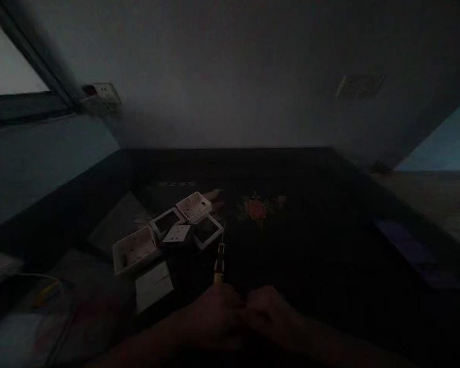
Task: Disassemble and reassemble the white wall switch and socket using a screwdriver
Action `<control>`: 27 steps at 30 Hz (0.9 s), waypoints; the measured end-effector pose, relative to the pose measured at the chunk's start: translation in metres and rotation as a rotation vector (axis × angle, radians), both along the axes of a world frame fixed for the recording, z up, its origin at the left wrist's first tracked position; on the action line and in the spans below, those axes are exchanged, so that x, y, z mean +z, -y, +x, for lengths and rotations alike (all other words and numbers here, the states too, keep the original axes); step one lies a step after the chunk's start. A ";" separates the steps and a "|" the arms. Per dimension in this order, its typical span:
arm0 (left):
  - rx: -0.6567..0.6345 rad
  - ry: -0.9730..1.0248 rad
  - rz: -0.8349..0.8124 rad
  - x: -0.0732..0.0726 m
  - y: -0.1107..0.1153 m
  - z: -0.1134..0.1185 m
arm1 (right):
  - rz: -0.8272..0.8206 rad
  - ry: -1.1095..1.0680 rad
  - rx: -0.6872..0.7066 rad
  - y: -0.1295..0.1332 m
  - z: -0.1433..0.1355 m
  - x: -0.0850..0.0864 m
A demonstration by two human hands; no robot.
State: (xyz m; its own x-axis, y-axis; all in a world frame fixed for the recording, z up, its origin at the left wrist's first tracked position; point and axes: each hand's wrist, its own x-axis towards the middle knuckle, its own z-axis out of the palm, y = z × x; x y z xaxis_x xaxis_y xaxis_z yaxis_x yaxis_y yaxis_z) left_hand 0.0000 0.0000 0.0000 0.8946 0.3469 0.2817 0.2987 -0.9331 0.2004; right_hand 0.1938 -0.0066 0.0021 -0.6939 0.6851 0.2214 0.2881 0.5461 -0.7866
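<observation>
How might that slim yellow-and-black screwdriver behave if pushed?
The yellow-and-black screwdriver will probably feel stiff: its handle and thin shaft look straight. It may roll, since the handle is long and slender. Its thicker handle end likely carries most weight.

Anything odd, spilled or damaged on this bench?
No spill shows, but it's very dim. The white casing parts left of the screwdriver look messy: crowded together at uneven angles. The open tray-shaped ones have dark marks inside; too dark to tell dirt, holes or damage.
</observation>
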 end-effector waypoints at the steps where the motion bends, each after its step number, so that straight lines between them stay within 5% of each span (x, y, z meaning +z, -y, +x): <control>1: 0.004 -0.003 -0.001 0.000 0.000 0.001 | -0.002 0.005 0.000 0.000 0.000 0.000; 27: 0.008 -0.038 0.118 0.005 0.000 0.001 | -0.023 0.233 -0.048 0.004 0.006 -0.011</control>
